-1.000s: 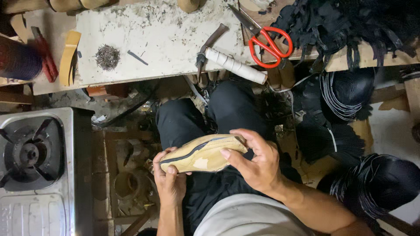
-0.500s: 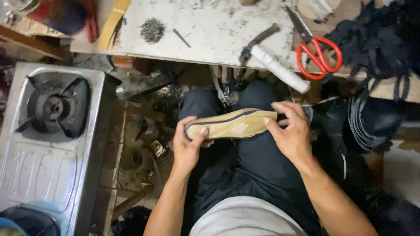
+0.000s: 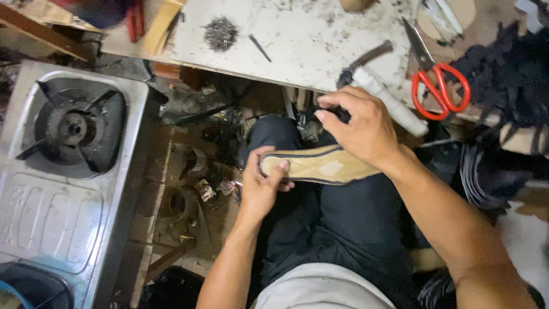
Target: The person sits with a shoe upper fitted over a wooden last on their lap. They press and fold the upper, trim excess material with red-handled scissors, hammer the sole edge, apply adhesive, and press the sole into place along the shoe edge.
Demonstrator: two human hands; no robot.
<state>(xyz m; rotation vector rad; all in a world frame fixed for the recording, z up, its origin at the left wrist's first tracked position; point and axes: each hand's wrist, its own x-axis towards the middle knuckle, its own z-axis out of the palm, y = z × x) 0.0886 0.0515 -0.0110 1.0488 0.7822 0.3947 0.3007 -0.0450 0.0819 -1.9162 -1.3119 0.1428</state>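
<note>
The left hand [image 3: 260, 186] grips one tan, dark-edged shoe sole [image 3: 317, 165]; the right hand [image 3: 360, 126] hovers half-open above it. One pair of red-handled scissors [image 3: 437, 80] lies at two o'clock, one steel gas stove [image 3: 68, 149] at nine.

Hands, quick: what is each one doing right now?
Left hand: closed on the end of the tan sole.
Right hand: fingers extended, open above the sole; whether it touches it cannot be told.

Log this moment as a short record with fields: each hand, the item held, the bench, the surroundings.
left hand: grips one end of the sole, thumb on top
right hand: lifted above the other end, fingers reaching toward the bench edge
sole: tan, dark-edged, lying across the lap
bench: white, scuffed; red-handled scissors, hammer, pile of small nails
beside: gas stove on the person's left
</note>
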